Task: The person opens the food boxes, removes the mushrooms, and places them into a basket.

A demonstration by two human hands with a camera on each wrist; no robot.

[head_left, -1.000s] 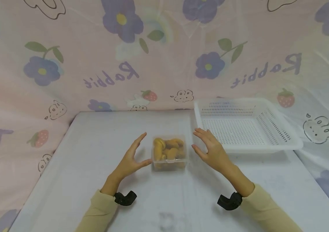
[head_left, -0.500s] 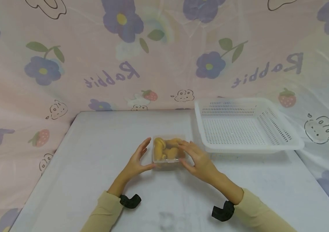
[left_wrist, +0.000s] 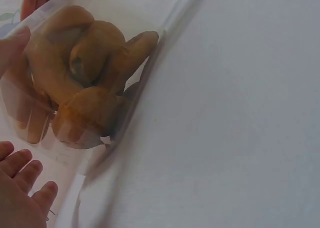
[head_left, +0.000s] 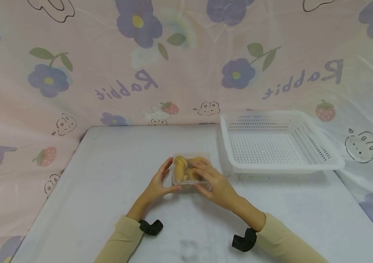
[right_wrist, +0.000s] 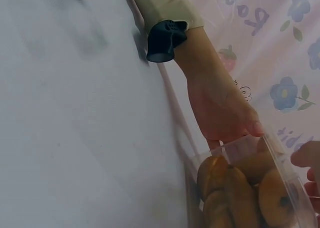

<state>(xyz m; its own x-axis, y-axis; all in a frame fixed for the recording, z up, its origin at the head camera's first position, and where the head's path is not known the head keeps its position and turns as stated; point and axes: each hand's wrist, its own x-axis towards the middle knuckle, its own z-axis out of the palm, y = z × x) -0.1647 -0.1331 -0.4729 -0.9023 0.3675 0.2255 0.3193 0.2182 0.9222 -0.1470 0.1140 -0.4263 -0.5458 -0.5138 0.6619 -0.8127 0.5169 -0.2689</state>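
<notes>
A small clear lidded plastic box point(head_left: 186, 187) stands on the white table, packed with rounded yellow-brown pieces point(head_left: 180, 170) whose kind is unclear. Its lid looks shut. My left hand point(head_left: 155, 186) holds the left end, thumb at the front corner and fingers along the left side. Over the right half lies my right hand point(head_left: 218, 187), fingers above the lid and thumb near the front edge; firm contact is hard to tell. Through the wall, the left wrist view shows the pieces point(left_wrist: 90, 118) close up. In the right wrist view, my left thumb point(right_wrist: 255, 128) meets the box edge.
A white perforated plastic basket point(head_left: 265, 146) stands at the back right of the table point(head_left: 124, 146). Behind and at the sides hangs a flowered pink cloth point(head_left: 189, 73). Black curved devices point(head_left: 151, 227) sit on both wrists.
Both hands have closed in on the box. My right hand came left from beside the basket to over the lid; my left moved slightly right onto the box's left end. The box stayed put.
</notes>
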